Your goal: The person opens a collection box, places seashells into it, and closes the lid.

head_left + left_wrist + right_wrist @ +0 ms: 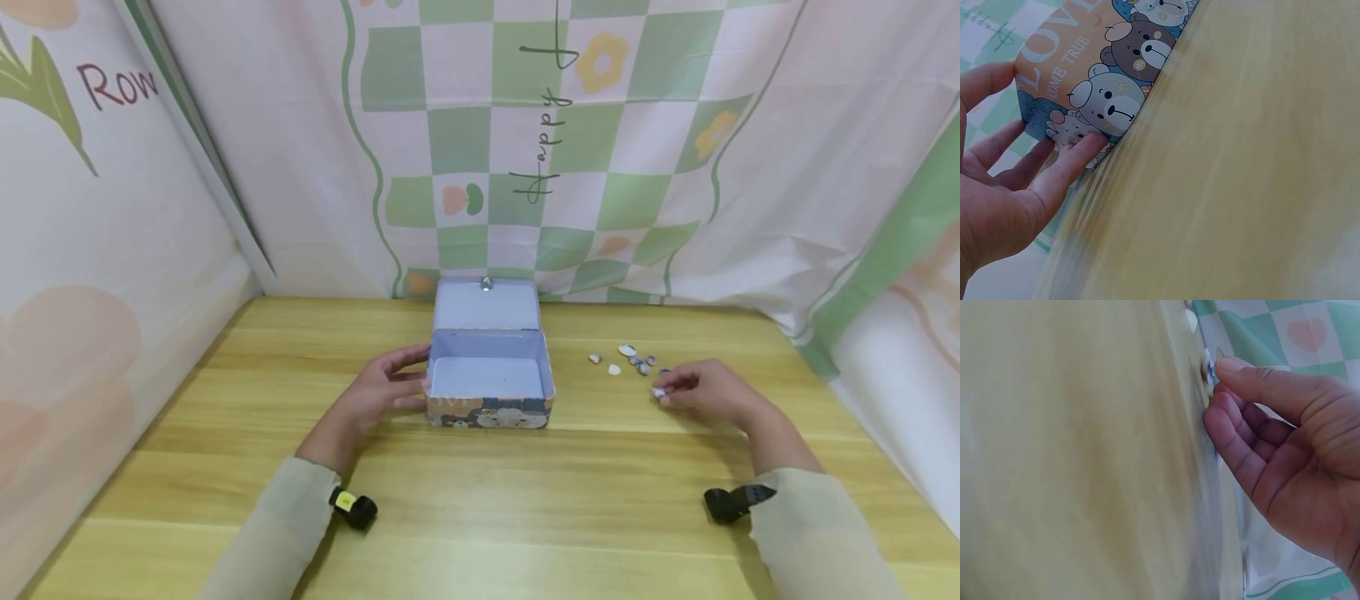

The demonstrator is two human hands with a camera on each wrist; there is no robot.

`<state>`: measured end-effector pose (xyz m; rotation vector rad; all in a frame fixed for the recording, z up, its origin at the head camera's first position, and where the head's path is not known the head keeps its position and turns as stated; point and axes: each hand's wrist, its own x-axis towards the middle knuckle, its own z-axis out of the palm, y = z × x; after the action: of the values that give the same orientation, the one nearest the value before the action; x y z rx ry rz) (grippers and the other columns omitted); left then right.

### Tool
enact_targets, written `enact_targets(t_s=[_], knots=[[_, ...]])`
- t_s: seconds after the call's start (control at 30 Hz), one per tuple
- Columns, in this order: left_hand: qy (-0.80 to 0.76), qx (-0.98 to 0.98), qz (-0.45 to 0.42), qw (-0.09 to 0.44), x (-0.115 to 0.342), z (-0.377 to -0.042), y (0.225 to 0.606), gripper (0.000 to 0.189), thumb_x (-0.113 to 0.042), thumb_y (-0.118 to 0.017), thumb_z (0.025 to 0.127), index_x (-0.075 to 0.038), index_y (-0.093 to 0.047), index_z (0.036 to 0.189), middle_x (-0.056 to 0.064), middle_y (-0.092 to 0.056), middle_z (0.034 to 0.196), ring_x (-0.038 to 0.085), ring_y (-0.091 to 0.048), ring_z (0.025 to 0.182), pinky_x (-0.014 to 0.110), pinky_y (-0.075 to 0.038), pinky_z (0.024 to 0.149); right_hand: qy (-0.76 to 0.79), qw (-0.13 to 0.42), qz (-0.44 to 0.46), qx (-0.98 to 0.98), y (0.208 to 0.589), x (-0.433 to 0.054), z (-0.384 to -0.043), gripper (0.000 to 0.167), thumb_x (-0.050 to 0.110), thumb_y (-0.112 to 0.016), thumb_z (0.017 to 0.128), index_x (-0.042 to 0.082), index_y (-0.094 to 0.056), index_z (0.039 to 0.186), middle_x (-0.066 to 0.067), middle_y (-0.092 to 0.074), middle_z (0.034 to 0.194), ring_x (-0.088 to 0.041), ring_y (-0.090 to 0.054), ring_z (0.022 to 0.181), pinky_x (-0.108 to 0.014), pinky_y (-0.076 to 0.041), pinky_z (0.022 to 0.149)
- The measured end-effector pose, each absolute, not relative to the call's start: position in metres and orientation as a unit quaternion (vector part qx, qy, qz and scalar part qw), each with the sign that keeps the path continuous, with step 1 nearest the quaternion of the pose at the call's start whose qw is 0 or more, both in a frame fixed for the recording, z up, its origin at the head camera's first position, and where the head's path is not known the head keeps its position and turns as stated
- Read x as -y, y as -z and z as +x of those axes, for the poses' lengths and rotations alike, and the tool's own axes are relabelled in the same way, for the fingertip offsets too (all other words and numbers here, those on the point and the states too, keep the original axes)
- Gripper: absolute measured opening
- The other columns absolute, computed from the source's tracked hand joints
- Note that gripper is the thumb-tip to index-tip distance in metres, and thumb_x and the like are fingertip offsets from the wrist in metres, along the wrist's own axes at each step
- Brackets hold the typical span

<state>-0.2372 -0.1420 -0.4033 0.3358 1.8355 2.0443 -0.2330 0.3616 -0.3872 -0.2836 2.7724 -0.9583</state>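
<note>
A rectangular tin box (491, 413) with cartoon bears on its side stands on the table, its lid (487, 308) tilted up at the back. Its pale lilac inside shows bare. My left hand (378, 387) rests against the box's left side, fingers spread and fairly straight; the left wrist view shows fingertips (1094, 142) touching the printed wall. Off to the right, my right hand (708, 392) pinches a small whitish seashell (658, 392) between thumb and fingertips, close over the table. Several small white and purple shells (627, 350) lie just beyond that hand.
The wooden table (480, 508) ends at a checked green and white curtain (517, 150) behind the box. More printed cloth (90, 250) hangs along the left side. Black wrist cameras (727, 505) sit on both cuffs.
</note>
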Motion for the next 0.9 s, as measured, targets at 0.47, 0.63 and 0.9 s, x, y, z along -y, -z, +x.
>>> enact_targets(t_s=[0.47,0.63,0.9], knots=[[-0.728,-0.649,0.115,0.189,0.143,-0.238,0.403,0.069,0.001,-0.066,0.089,-0.003,-0.033,0.150,0.016,-0.030,0.154,0.041,-0.038,0.134,0.042,-0.054,0.094,0.375,0.083,-0.115,-0.916,0.368,-0.343,-0.236,0.032,0.008,-0.072,0.086,-0.001,-0.068,0.116,-0.013,-0.069,0.105,-0.017,-0.063,0.088,-0.024,-0.057,0.075],[-0.727,-0.651,0.114,0.186,0.143,-0.239,0.402,0.068,0.000,-0.066,0.090,-0.005,-0.034,0.150,0.014,-0.031,0.154,0.040,-0.039,0.134,0.042,-0.054,0.094,0.405,0.088,-0.135,-0.900,0.359,-0.333,-0.238,0.033,0.004,-0.070,0.087,-0.007,-0.065,0.117,-0.017,-0.069,0.105,-0.013,-0.066,0.088,-0.028,-0.059,0.077],[-0.727,-0.651,0.113,0.190,0.142,-0.239,0.403,0.068,0.001,-0.065,0.090,-0.005,-0.034,0.150,0.014,-0.031,0.155,0.040,-0.039,0.134,0.042,-0.053,0.094,0.393,0.087,-0.139,-0.905,0.346,-0.316,-0.239,0.028,0.006,-0.069,0.088,-0.003,-0.068,0.114,-0.014,-0.070,0.102,-0.016,-0.067,0.086,-0.034,-0.060,0.078]])
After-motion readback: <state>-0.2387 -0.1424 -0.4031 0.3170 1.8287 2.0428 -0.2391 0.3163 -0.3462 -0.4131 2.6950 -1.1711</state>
